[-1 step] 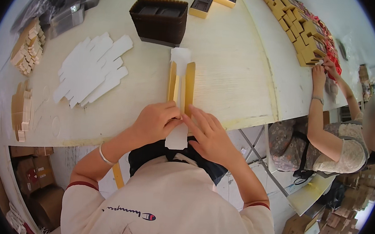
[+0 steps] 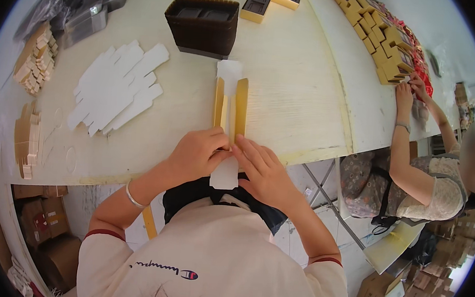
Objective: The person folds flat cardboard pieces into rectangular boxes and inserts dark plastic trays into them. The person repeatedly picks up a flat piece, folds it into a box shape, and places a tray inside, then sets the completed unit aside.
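In front of me at the table's near edge lies a long, narrow, half-folded cardboard box (image 2: 241, 107). Its gold side walls stand up, and white flaps lie flat at both ends, the near one jutting past the edge. My left hand (image 2: 200, 151) pinches the near end of the left wall, fingers closed. On the other side, my right hand (image 2: 262, 168) grips the near end of the right wall between fingers and thumb. The fingertips of both hands meet around the near fold and partly hide it.
A stack of dark brown plastic trays (image 2: 201, 31) stands beyond the box. White card blanks (image 2: 116, 89) are spread to the left, with bundled gold pieces (image 2: 27, 140) farther left. Finished gold boxes (image 2: 255, 6) sit at the back. At right, a co-worker (image 2: 422, 180) handles stacked gold boxes (image 2: 392, 60).
My right fingers have shifted very slightly against the box's near end. Otherwise the box, my left hand and the surroundings look the same.
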Motion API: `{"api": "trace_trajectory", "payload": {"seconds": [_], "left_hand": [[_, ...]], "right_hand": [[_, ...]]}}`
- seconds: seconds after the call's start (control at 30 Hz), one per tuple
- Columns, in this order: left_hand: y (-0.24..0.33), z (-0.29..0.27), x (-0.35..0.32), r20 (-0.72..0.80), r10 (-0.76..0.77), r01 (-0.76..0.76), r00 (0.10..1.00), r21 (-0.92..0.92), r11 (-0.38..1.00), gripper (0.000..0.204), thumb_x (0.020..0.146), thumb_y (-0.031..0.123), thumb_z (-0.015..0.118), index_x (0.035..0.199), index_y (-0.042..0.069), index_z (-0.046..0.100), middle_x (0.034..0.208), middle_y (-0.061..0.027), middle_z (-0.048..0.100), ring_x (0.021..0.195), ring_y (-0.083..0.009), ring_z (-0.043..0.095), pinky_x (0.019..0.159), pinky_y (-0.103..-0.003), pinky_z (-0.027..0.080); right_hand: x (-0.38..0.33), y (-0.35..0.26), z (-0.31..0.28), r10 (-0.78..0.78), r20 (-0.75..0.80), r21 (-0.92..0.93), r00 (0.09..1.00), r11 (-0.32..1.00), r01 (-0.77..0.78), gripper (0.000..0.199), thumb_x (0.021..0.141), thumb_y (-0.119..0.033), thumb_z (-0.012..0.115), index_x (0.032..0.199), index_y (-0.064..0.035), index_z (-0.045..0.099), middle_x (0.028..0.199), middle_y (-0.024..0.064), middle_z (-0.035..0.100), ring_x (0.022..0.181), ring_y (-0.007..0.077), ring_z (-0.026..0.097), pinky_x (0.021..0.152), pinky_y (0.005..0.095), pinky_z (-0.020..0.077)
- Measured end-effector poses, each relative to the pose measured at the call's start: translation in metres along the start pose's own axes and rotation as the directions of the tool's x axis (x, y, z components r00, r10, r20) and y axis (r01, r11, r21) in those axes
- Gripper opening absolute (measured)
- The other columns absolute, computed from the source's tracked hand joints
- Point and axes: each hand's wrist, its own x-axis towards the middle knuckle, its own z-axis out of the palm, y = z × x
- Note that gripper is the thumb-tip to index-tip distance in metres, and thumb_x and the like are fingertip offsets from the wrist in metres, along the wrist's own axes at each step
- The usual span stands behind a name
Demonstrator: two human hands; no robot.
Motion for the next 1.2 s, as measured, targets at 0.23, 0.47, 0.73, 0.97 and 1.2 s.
{"api": "trace_trajectory", "payload": {"seconds": [0.23,0.47,0.73,0.97,1.2], "left_hand": [[-0.001,-0.024,0.0,0.339,-0.172,0.36,0.925,-0.636,0.683,0.021,0.094,0.012,0.057,0.111,0.004,0.049,0.088,-0.0095,0.06,0.067,-0.0177,0.051,0.067,-0.029,0.044],[-0.011,-0.001,-0.009,-0.014,-0.104,0.084,0.994,-0.485,0.87,0.028,0.092,0.004,0.056,0.117,0.004,0.043,0.117,-0.0108,0.051,0.073,-0.0167,0.054,0.065,-0.029,0.045],[0.004,0.008,-0.02,-0.199,0.078,-0.064,0.977,0.073,0.995,0.015,0.081,0.001,0.067,0.094,0.001,0.059,0.106,-0.0123,0.055,0.073,-0.0269,0.06,0.061,-0.035,0.048],[-0.005,-0.028,-0.001,0.225,-0.027,0.002,0.974,0.11,0.994,0.01,0.079,0.01,0.07,0.085,0.003,0.065,0.086,-0.007,0.061,0.084,-0.0252,0.059,0.073,-0.038,0.047],[0.012,-0.06,0.006,0.141,0.164,-0.213,0.976,0.48,0.851,0.028,0.07,0.029,0.078,0.086,0.01,0.066,0.105,0.0005,0.06,0.114,-0.0248,0.049,0.107,-0.053,0.025]], "right_hand": [[0.009,0.017,0.024,0.244,-0.146,0.432,0.959,0.888,-0.16,0.023,0.079,0.006,0.066,0.1,-0.0013,0.059,0.089,0.0114,0.056,0.079,0.0283,0.055,0.067,0.0343,0.0465],[0.024,0.004,0.025,0.304,-0.175,0.419,0.936,0.884,-0.209,0.024,0.08,0.004,0.066,0.102,-0.0022,0.059,0.101,0.0142,0.054,0.076,0.0262,0.055,0.065,0.0333,0.0464],[0.021,0.004,0.028,-0.001,-0.105,-0.158,0.994,0.987,-0.015,0.022,0.074,-0.006,0.067,0.093,0.0001,0.059,0.092,0.0108,0.052,0.076,0.0251,0.057,0.062,0.0352,0.0455],[0.029,0.008,0.013,0.185,0.155,0.106,0.97,0.974,-0.202,0.018,0.075,-0.005,0.067,0.092,-0.0039,0.061,0.087,0.0088,0.054,0.081,0.0265,0.058,0.063,0.0364,0.0447],[0.028,0.046,-0.015,0.072,-0.101,-0.165,0.992,0.982,-0.088,0.02,0.073,-0.008,0.073,0.089,-0.0033,0.063,0.082,0.0088,0.06,0.077,0.0275,0.057,0.065,0.0405,0.0453]]}}
